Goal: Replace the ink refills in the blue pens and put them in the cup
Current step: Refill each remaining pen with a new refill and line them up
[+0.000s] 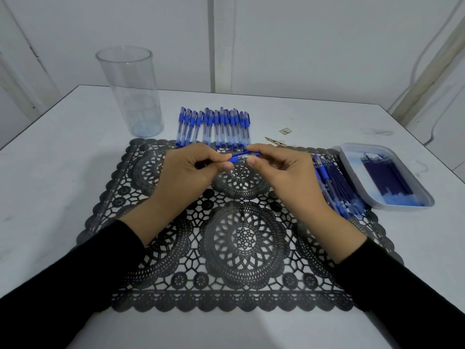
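- Head view, biggest thing first: a white table with a black lace mat across the near middle of it.
- The clear cup stands far left, off the mat, and it's empty. So I'd say we're right at the start, with zero pens delivered.
- The tray sits on the right with a bunch of dark refills lying in it.
- The left hand and right hand meet over the far middle of the mat. Left fingers are curled round one end of a blue pen, and the right thumb and fingers pinch the other end. It looks like the pen's about to be twisted apart, but that's my guess.
- A row of capped pens lies side by side just past the mat's far edge. That's a lot left to do.
- There's a loose pile of blue pens and refills on the mat's right edge, just beside the tray. I can't tell if any of those are finished.
- A couple of small scraps lie right of the row.
- Nothing blocks the way to the cup, but it's a reach across from the tray side.
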Motion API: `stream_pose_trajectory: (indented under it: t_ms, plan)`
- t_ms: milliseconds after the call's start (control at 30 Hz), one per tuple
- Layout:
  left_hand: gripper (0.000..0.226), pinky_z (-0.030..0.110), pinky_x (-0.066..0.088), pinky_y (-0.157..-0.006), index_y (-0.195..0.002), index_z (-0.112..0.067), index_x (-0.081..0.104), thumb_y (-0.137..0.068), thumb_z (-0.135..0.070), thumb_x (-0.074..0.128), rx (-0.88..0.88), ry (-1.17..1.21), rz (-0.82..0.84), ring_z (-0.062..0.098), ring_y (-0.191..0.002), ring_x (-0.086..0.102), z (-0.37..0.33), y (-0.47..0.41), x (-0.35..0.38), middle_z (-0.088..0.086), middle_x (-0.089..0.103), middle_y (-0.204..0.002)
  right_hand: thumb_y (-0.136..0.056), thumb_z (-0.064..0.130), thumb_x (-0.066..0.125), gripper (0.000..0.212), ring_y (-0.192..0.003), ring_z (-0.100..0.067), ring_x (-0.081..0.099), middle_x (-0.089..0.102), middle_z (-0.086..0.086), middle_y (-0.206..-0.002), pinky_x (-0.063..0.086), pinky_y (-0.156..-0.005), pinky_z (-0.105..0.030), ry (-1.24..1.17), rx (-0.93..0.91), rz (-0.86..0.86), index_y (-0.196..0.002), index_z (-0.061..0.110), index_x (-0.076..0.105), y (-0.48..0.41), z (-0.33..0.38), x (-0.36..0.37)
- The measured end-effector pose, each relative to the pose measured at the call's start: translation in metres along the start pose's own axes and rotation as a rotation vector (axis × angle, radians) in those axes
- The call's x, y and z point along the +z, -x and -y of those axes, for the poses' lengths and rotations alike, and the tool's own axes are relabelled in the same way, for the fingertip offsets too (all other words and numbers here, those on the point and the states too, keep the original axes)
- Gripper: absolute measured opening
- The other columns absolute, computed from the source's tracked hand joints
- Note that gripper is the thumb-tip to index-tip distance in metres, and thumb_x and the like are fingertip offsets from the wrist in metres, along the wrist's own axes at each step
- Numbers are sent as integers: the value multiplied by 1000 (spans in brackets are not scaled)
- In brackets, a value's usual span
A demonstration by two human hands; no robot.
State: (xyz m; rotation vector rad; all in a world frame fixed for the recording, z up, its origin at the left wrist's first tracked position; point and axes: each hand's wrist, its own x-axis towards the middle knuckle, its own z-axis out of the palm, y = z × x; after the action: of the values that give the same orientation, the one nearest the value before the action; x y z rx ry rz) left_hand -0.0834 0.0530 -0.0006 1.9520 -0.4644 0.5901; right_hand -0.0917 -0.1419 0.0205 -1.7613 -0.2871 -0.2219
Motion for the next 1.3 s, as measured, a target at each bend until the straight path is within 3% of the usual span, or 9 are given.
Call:
stream_pose_trajectory:
  t_ms: [233,367,467,567,633,733,833,1100,1300]
  plan:
    - [14,51,57,-72,-93,-28,75,-81,-21,79,-41,150,-32,33,-74,70,-15,-2,1,-2,76,-85,-86,11,72,24,-85,-11,70,75,-2,-94,56,-80,-22,-78,-67,5,-110,13,73,-3,19,-10]
    - [20,35,61,-77,-111,-29,70,-91,-30,67,6,108,80,20,-84,73,-15,-4,-3,-13,76,-93,-88,9,71,23,-77,-18,66,72,-8,-90,55,-74,-24,-166,-66,-46,-110,10,64,-5,25,-12]
    - [29,56,57,-65,-125,-36,62,-104,-42,43,29,-62,154,33,-76,70,0,-7,-7,7,75,-94,-90,11,69,15,-87,-36,66,70,-18,-93,57,-79,-38,-192,-69,-120,-102,10,60,-11,30,-21]
    - [42,36,55,-81,-136,-26,57,-103,-42,37,43,-346,238,-6,-87,61,14,-6,-8,4,70,-116,-90,10,68,13,-82,-19,69,72,-11,-87,55,-75,-25,-142,-94,-144,-102,8,65,-20,35,-31]
    - [52,39,39,-110,-143,-26,50,-100,-49,36,47,-541,298,4,-125,51,21,-5,-7,0,55,-142,-89,13,70,13,-78,-16,70,72,-6,-81,54,-72,-24,-47,-63,-129,-101,10,69,-25,34,-37]
    - [68,46,15,-123,-150,-32,39,-93,-64,22,-45,-713,385,18,-146,31,25,-4,-5,-3,36,-157,-87,22,72,11,-71,-19,69,72,-1,-75,58,-73,-30,172,16,-53,-98,19,73,-30,26,-42]
    - [74,44,0,-122,-153,-34,31,-89,-66,14,-85,-782,423,19,-151,15,23,-4,-2,-5,23,-163,-86,25,73,6,-61,-3,60,70,2,-73,50,-64,-16,377,29,-46,-92,23,74,-31,13,-37]
    - [64,45,-7,-123,-158,-33,6,-101,-58,22,-222,-866,523,19,-153,-8,22,-5,-1,-4,-6,-166,-93,28,64,25,-80,-15,65,74,-3,-95,56,-81,-33,773,-54,-7,-111,14,74,-23,-8,-13]
    - [66,44,-2,-124,-159,-31,6,-101,-58,21,-253,-846,557,20,-153,-7,23,-7,-1,-3,-7,-166,-97,26,58,25,-90,-22,64,73,-7,-99,55,-79,-38,979,-119,54,-111,13,74,-23,-15,-9]
